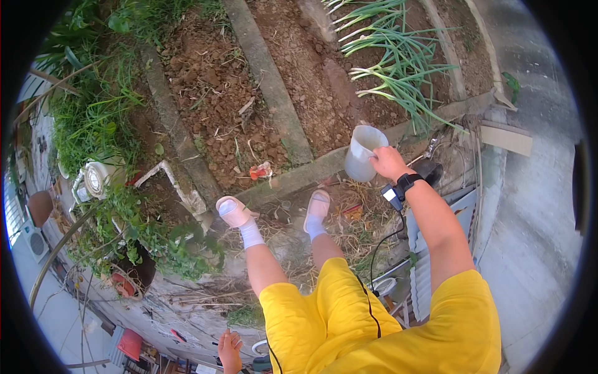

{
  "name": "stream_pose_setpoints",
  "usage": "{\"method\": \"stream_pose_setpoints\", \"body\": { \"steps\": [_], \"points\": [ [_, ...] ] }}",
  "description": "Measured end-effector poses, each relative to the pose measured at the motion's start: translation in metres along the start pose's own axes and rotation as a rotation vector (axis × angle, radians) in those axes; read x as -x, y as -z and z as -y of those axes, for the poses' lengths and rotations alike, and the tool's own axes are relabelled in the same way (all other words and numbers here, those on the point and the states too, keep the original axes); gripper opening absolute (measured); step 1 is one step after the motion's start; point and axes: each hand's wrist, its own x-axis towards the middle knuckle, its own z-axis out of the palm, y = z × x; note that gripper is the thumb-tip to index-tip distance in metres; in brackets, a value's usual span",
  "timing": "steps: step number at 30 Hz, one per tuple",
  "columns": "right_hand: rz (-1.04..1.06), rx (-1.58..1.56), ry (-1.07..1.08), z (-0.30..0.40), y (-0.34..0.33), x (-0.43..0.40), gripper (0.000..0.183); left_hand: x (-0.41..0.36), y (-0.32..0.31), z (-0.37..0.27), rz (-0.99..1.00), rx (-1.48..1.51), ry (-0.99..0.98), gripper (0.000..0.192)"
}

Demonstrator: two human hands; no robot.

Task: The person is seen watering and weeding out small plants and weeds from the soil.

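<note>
My right hand (388, 161) grips the handle side of a translucent plastic pitcher (360, 161), which is held near the low concrete edge of the garden bed. How much is inside the pitcher cannot be made out. Low at the bottom of the view, away from the bed, hangs my left hand (230, 350), with loosely bent fingers and nothing visible in it. Beyond the pitcher, a row of spring onions (397, 70) lies across brown soil (306, 61), white ends pointing left.
Concrete strips (268, 79) divide the bed. A red and white wrapper (260, 171) lies on the soil by my feet in pink slippers (232, 212). Leafy plants (126, 224) and a white pipe (175, 180) are at left. Dry straw (359, 224) covers ground beside corrugated sheets (420, 276).
</note>
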Motion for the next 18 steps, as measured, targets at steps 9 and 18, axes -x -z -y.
{"method": "stream_pose_setpoints", "body": {
  "steps": [9, 18],
  "points": [
    [0.048, 0.033, 0.002, -0.005, 0.000, 0.009, 0.022, 0.004, -0.005, -0.008, -0.002, -0.042, -0.007, 0.030],
    [0.069, 0.066, -0.006, -0.012, -0.006, 0.015, 0.022, 0.006, -0.007, -0.010, -0.001, -0.032, -0.003, 0.028]
  ]
}}
